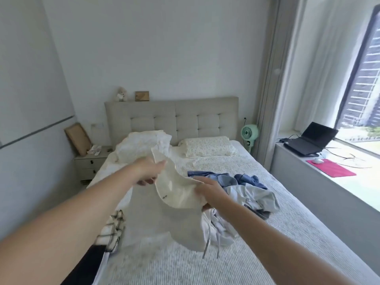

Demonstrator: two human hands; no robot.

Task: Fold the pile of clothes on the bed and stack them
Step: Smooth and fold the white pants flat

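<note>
A: What lies left of the bed [205, 264]?
B: A nightstand [90, 165] by the headboard, with a board [77, 138] leaning on the wall above it. On the bed's left edge sits a plaid cloth [112, 229] beside a dark one [86, 264].
A: And the shirt [164, 202]?
B: Cream, held up over the middle of the bed. Its upper edge runs from upper left down to lower right, and the body hangs toward the bed. The left hand [148, 171] pinches the upper end, fingers curled on the cloth. The right hand [207, 192] grips the lower end, fingers wrapped round it.
A: What crowds it?
B: The pile [242, 188] of blue and pale clothes lies on the bed just right of the shirt, partly under the right hand. A pillow [207, 147] sits near the headboard. Right of the bed stand a green fan [249, 133] and a sill with a laptop [308, 138].
</note>
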